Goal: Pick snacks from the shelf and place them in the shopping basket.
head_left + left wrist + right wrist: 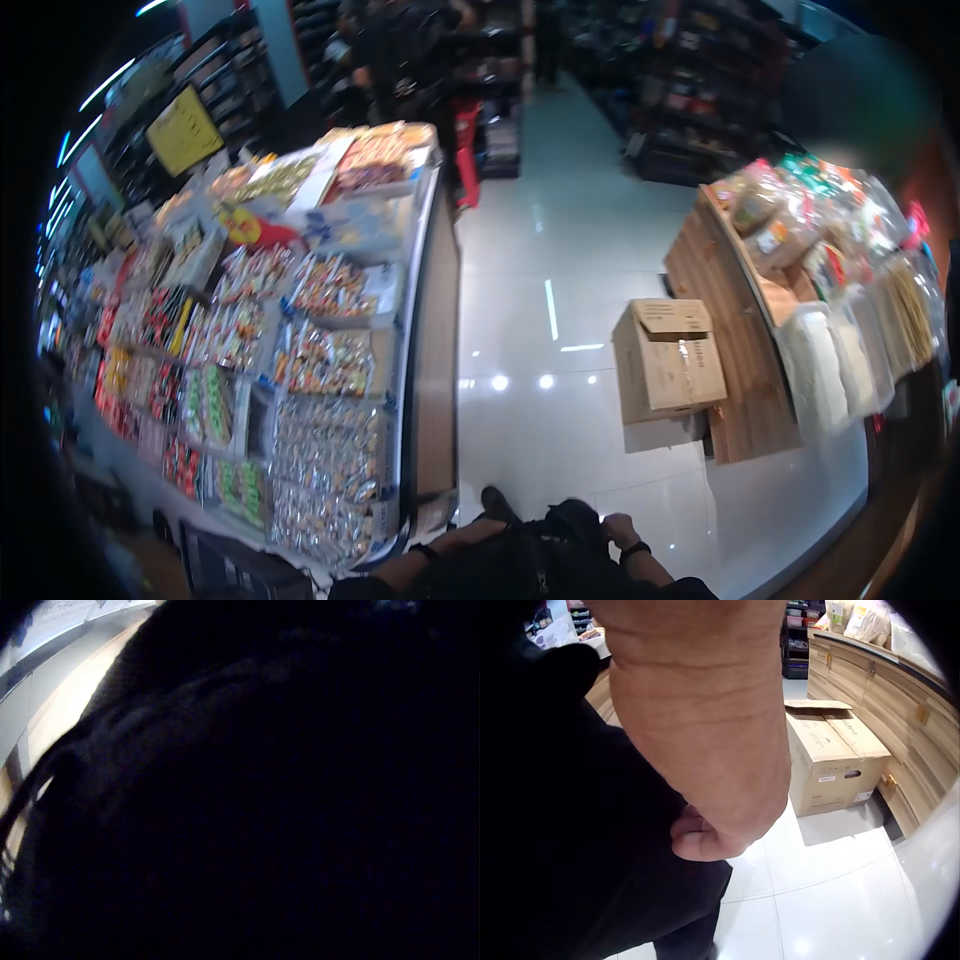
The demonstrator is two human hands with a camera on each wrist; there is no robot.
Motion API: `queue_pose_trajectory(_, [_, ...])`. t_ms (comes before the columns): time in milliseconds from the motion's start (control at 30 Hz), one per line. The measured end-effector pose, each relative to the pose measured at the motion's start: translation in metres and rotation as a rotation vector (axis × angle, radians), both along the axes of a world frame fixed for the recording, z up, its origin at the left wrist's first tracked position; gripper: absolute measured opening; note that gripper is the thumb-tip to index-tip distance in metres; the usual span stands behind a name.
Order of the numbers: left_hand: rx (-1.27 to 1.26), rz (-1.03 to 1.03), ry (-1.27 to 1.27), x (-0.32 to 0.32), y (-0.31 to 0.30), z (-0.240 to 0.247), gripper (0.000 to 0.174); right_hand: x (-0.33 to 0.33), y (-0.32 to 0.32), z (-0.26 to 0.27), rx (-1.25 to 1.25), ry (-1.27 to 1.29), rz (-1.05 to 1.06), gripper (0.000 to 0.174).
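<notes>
In the head view my left hand hangs low in front of the dark clothing, beside the candy display's near corner, with nothing seen in it. Dark cloth fills most of the left wrist view and hides this hand there. My right hand hangs at the other side of the body. Close up in the right wrist view, the right hand has loosely curled fingers and a bent thumb right beside the dark trousers; no object shows in it. A cardboard box stands on the floor ahead to the right.
A long display of wrapped sweets in bins runs along the left. At right stands a wooden counter with bagged goods on top. A tiled aisle leads to dark shelves. A red stool stands farther up.
</notes>
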State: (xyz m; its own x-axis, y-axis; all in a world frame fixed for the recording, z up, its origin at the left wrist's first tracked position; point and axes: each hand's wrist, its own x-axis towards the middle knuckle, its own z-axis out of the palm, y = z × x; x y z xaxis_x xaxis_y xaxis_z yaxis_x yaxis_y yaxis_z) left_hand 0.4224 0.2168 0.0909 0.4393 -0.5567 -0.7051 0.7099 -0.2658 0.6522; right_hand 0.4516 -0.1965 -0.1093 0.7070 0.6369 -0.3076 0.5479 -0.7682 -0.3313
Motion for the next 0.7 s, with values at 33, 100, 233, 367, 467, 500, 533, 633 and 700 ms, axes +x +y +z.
queue_pose_trajectory(33, [-0.001,0.035,-0.069,0.002,0.003,0.001,0.049,0.013,0.015,0.006,0.254,0.381,-0.58,0.013])
queue_pose_trajectory(100, [0.003,0.102,-0.21,0.007,0.009,0.005,0.047,0.041,0.039,0.016,0.507,0.779,-1.146,0.014])
queue_pose_trajectory(233, [-0.068,0.185,-0.38,0.018,0.007,-0.072,0.042,0.122,0.048,0.002,0.58,0.942,-0.992,0.014])
queue_pose_trajectory(367, [0.054,0.5,-0.291,0.054,-0.013,-0.048,0.038,0.243,0.035,-0.039,0.442,0.851,-0.409,0.011])
queue_pose_trajectory(467, [0.184,0.706,-0.301,0.067,-0.031,-0.064,0.038,0.332,0.068,-0.009,0.326,1.033,-0.75,0.016])
queue_pose_trajectory(500, [0.24,0.773,-0.257,0.077,-0.035,-0.046,0.038,0.358,0.077,-0.001,0.359,1.037,-0.726,0.015])
queue_pose_trajectory(533, [0.294,0.838,-0.217,0.087,-0.038,-0.026,0.038,0.388,0.085,0.006,0.398,1.036,-0.702,0.015])
queue_pose_trajectory(633, [0.272,1.096,-0.163,0.089,-0.031,-0.006,0.036,0.454,0.132,0.016,0.332,0.955,-0.618,0.013])
queue_pose_trajectory(700, [0.242,1.233,-0.163,0.085,-0.02,0.004,0.037,0.476,0.17,0.021,0.378,0.933,-0.499,0.012])
